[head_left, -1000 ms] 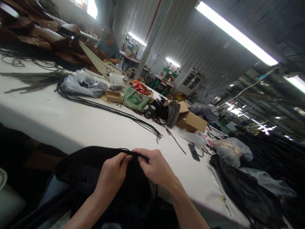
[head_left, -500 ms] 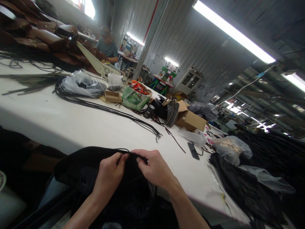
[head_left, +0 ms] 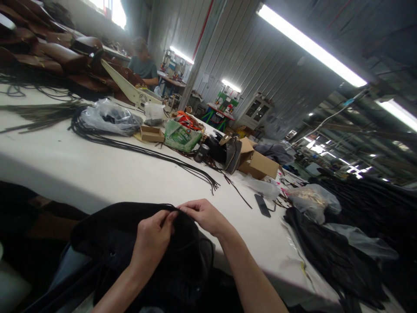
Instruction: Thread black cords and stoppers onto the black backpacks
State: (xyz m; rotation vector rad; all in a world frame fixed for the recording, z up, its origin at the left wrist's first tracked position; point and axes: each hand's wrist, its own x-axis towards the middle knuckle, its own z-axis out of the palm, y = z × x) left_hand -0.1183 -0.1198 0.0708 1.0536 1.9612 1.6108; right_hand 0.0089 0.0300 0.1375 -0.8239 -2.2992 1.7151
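A black bag (head_left: 104, 228) of soft material lies across my lap against the table's front edge, with small shiny round fittings on its side. My left hand (head_left: 153, 239) pinches the bag's upper rim between thumb and fingers. Close beside it, my right hand (head_left: 204, 215) grips the same rim with its fingertips, nearly touching the left ones. Along the rim, a thin black cord (head_left: 167, 204) runs to the fingertips. How far it passes into the bag is hidden by the fingers and the dark material.
On the white table (head_left: 97, 167) lie long black cords (head_left: 153, 151), a green bag (head_left: 182, 137) of orange pieces, a cardboard box (head_left: 260, 164) and a phone (head_left: 262, 205). Black material (head_left: 332, 256) covers the right side. Brown leather bags (head_left: 61, 56) are piled far left; a person (head_left: 143, 65) sits behind.
My right hand has shifted slightly up, its fingertips now closer together on the rim. The bag's right side has spread out below it. The left hand has barely moved.
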